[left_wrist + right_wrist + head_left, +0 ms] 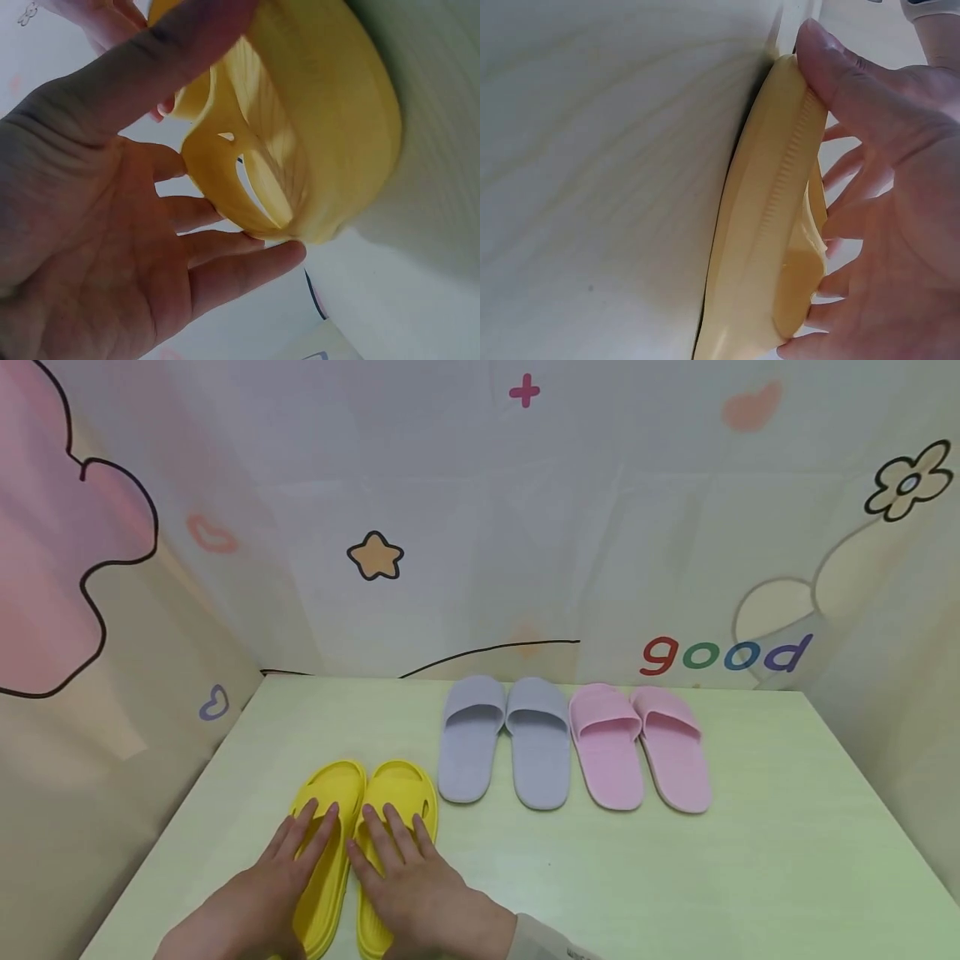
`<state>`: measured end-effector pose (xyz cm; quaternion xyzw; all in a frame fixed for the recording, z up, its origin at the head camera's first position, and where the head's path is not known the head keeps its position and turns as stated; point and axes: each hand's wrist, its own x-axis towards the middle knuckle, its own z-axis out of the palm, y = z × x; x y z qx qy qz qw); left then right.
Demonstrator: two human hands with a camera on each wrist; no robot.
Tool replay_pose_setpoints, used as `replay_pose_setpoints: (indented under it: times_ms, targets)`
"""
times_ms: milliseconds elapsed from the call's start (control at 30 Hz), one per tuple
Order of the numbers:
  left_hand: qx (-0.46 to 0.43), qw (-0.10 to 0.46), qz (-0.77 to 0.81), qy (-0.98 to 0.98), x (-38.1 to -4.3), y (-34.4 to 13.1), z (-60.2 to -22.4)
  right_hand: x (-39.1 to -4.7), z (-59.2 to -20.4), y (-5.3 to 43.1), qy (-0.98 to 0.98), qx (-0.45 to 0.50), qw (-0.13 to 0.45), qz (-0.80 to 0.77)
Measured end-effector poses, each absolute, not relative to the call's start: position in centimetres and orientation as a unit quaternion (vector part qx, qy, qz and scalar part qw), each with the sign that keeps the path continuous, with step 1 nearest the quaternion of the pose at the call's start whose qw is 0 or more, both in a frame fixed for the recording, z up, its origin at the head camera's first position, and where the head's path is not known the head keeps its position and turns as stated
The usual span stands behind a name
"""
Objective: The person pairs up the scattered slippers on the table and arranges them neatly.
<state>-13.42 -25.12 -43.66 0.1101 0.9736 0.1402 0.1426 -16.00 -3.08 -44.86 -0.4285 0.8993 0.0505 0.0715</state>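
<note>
Two yellow slippers lie side by side on the tabletop at the front left, toes pointing away. My left hand (pixel 262 889) reaches over the left yellow slipper (pixel 333 783), its straight fingers touching the strap's edge and its thumb close by the heel end (pixel 341 112). Over the right yellow slipper (pixel 396 783), my right hand (pixel 427 893) spreads its straight fingers to the strap. In the right wrist view, the thumb of that hand (pixel 900 165) lies at the heel end of the slipper (pixel 761 202). Both palms stay off the soles.
Behind and to the right stand a pair of grey slippers (pixel 471 760) and a pair of pink slippers (pixel 611 768), toes toward the back edge. The pale tabletop (pixel 675 885) ends against a printed cloth backdrop (pixel 480 527), which also hangs along both sides.
</note>
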Motion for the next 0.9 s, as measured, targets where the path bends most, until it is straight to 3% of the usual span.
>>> replay_pose_setpoints:
  times_ms: [900]
  targets:
    - [0.092, 0.233, 0.156, 0.956, -17.2, -25.8, -42.4, -19.4, -44.9, -4.9, 0.899, -0.415, 0.144, 0.005]
